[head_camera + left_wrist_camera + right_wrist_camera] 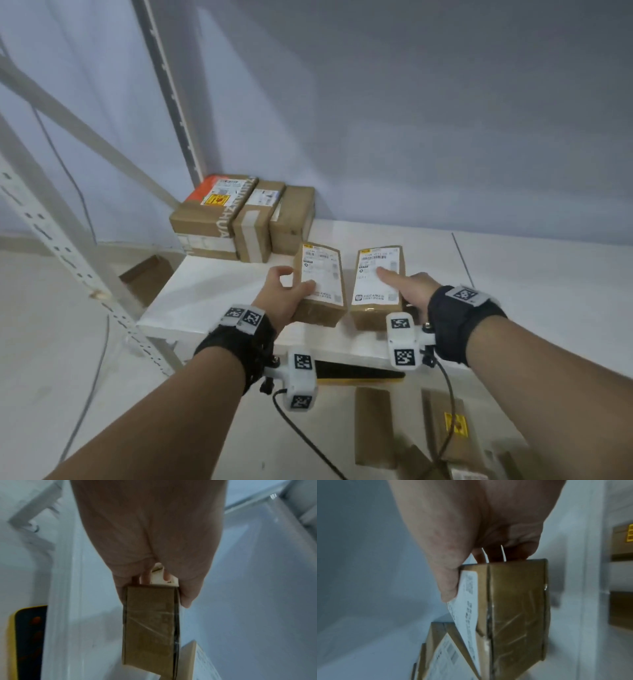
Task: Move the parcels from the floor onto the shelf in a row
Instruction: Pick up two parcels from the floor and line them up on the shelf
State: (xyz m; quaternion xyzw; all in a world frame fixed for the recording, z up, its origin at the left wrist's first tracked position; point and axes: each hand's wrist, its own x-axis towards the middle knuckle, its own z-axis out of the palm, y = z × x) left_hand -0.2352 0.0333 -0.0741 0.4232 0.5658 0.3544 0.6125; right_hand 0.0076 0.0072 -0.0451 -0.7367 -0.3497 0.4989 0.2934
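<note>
Each small, stiff brown cardboard parcel looks light, with slick tape and labels: the left hand (pixel 279 297) grips one (pixel 320 284) and the right hand (pixel 412 289) the other (pixel 378 286), fingers wrapped around the near end over the white shelf (pixel 513 291).

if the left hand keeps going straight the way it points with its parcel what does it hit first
Probably the rightmost box of the row at the back of the shelf; the left hand and its parcel aim about there, though depth is unclear.

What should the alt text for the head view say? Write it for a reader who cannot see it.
Two hands each hold a small labelled cardboard parcel over a white shelf: the left hand grips one parcel, the right hand the other parcel. Three parcels already stand in a row at the back left, and more parcels lie on the floor below.
</note>
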